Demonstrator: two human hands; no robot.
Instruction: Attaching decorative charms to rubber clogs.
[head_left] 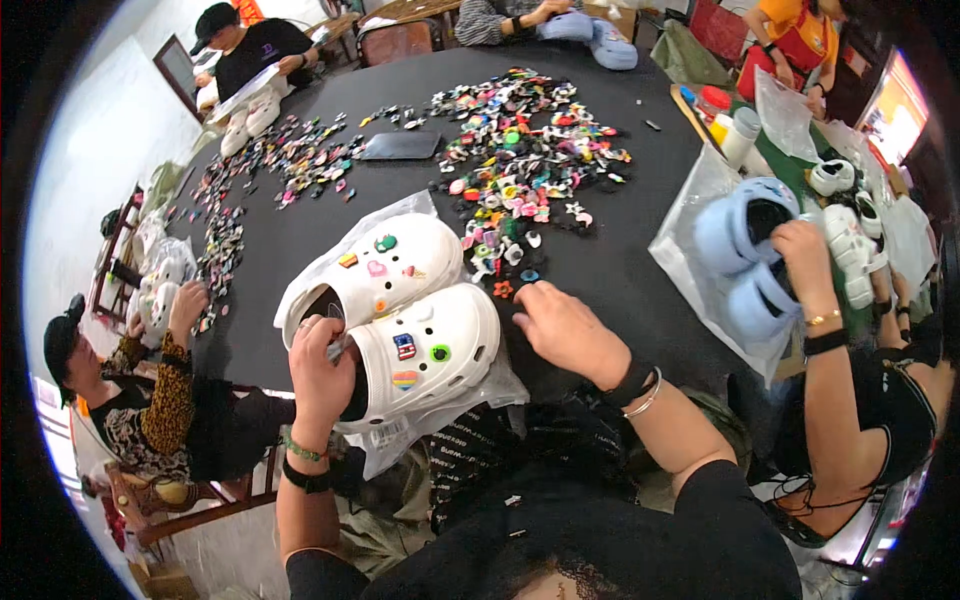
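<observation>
A pair of white clogs [425,345] rests before me on a clear plastic bag [385,455], toes pointing away to the right. Colourful shoe charms, among them a rainbow heart [404,380] and a green round one [440,353], sit in their uppers. My left hand [322,370] is closed at the heel openings, with a small silvery-grey bit showing at its fingers that I cannot make out. My right hand [570,335] hovers right of the toes, thumb and fingers apart. Just beyond its fingertips lies an orange flower charm [503,289], at the edge of a big charm heap [520,150].
More charms [310,160] spread along the left of the black table [600,260], near a dark flat tray [401,146]. At right a co-worker's hand [800,250] touches light-blue clogs [735,225] on plastic. White bottles [741,137] stand behind. Other people sit around the table.
</observation>
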